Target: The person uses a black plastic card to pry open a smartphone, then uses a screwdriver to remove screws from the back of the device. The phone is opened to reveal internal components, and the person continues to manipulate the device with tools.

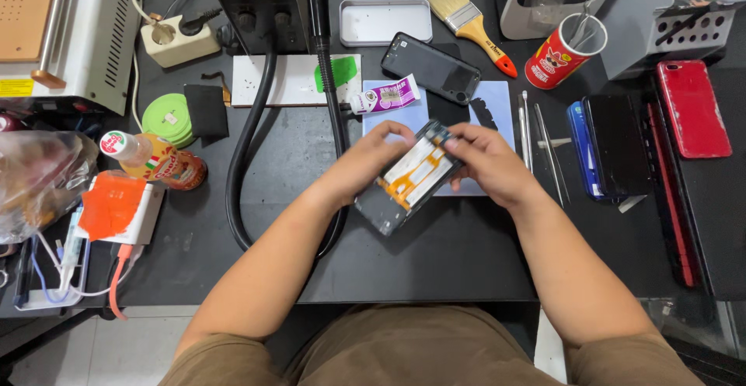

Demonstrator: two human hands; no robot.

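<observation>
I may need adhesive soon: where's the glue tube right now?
In the head view the glue tube lies at desk centre, just beyond the left hand, between the green-marked white board and the dark phone.

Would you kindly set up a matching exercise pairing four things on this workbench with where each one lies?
Things:
1. opened phone
2. paintbrush
3. red phone
4. sauce bottle

Places:
A. far right of the bench, lying flat
B. left side, lying beside the green tape rolls
C. held between the left hand and the right hand
D. at the back, between the metal tray and the red can

Pairs: 1-C, 2-D, 3-A, 4-B
</observation>
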